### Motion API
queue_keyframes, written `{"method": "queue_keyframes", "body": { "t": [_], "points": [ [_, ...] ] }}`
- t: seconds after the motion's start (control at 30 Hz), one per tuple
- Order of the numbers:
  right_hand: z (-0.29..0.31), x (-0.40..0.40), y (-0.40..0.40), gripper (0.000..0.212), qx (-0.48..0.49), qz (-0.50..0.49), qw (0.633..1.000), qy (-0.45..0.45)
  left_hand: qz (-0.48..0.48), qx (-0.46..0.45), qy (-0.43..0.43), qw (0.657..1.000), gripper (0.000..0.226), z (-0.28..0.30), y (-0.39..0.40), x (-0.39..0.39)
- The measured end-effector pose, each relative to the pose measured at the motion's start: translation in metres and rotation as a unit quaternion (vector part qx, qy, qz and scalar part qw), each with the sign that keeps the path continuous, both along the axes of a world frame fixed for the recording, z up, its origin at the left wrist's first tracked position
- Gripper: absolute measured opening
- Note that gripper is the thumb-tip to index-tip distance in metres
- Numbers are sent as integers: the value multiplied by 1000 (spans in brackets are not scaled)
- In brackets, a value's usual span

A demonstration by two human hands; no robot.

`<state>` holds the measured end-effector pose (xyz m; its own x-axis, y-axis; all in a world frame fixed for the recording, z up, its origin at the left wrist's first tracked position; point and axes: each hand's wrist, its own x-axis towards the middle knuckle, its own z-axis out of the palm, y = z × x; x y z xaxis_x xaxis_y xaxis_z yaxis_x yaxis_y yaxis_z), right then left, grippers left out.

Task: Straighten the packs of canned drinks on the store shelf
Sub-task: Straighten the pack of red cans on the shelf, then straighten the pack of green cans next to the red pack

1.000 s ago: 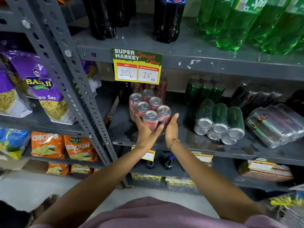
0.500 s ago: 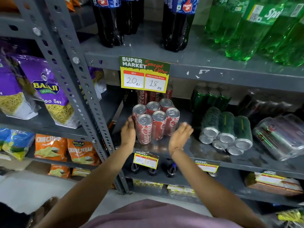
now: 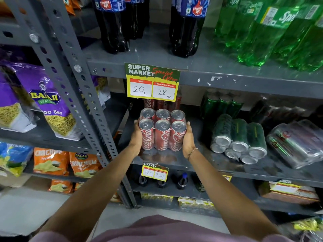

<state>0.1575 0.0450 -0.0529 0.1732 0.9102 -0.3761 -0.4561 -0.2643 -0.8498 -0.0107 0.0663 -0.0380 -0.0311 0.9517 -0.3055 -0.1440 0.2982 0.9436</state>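
Observation:
A shrink-wrapped pack of red cola cans [image 3: 162, 131] stands upright near the front of the grey middle shelf [image 3: 218, 165], squared to the shelf edge. My left hand [image 3: 137, 137] presses flat on its left side and my right hand [image 3: 187, 138] on its right side, so both clasp it. More red cans [image 3: 160, 103] stand behind it, partly hidden by a price card. A pack of green cans [image 3: 239, 137] lies on its side to the right, ends toward me. Further right a clear-wrapped dark can pack [image 3: 297, 142] also lies tilted.
A yellow price card [image 3: 152, 82] hangs from the upper shelf lip [image 3: 227, 79] just above the red pack. Upright green cans [image 3: 220, 103] stand at the back. Dark cola bottles [image 3: 113, 27] and green bottles [image 3: 262, 30] fill the upper shelf. A perforated steel post [image 3: 83, 95] borders the left; snack bags [image 3: 45, 102] lie beyond it.
The red pack was tilted and skewed one second ago; it now stands upright and square. My hands moved from its front corner to either side and closed against it.

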Motion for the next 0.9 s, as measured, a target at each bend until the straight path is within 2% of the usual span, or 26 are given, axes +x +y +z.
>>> {"method": "queue_keyframes", "body": {
  "t": [0.1, 0.2, 0.3, 0.37, 0.53, 0.6, 0.67, 0.73, 0.77, 0.83, 0.9],
  "points": [
    [6, 3, -8, 65, -5, 10, 997, -73, -33, 1, 49, 998, 68, 3, -1, -6],
    [13, 6, -21, 57, 24, -30, 988, -152, 3, 36, 184, 982, 65, 6, -16, -6],
    [16, 16, -40, 39, 75, -159, 947, -271, 25, 243, 276, 930, 50, 7, -37, -2],
    [26, 27, -56, 37, 102, -216, 929, -284, -32, 355, 292, 887, 49, 7, -48, 11],
    [47, 77, -93, 40, 104, -320, 886, -319, -193, 427, 251, 847, 49, 26, -74, 65],
    [51, 108, -105, 41, 75, -370, 872, -311, -248, 392, 237, 854, 50, 35, -79, 91],
    [51, 145, -113, 39, 18, -409, 857, -313, -291, 283, 219, 887, 52, 36, -66, 122],
    [48, 185, -115, 37, -55, -372, 872, -313, -292, 103, 163, 937, 54, 33, -47, 155],
    [42, 207, -113, 35, -105, -328, 886, -309, -274, 34, 142, 951, 52, 32, -40, 171],
    [26, 248, -108, 25, -150, -269, 916, -257, -250, -38, 115, 960, 41, 37, -31, 197],
    [26, 268, -112, 23, -163, -247, 928, -227, -233, -64, 103, 965, 37, 39, -27, 222]
  ]
}}
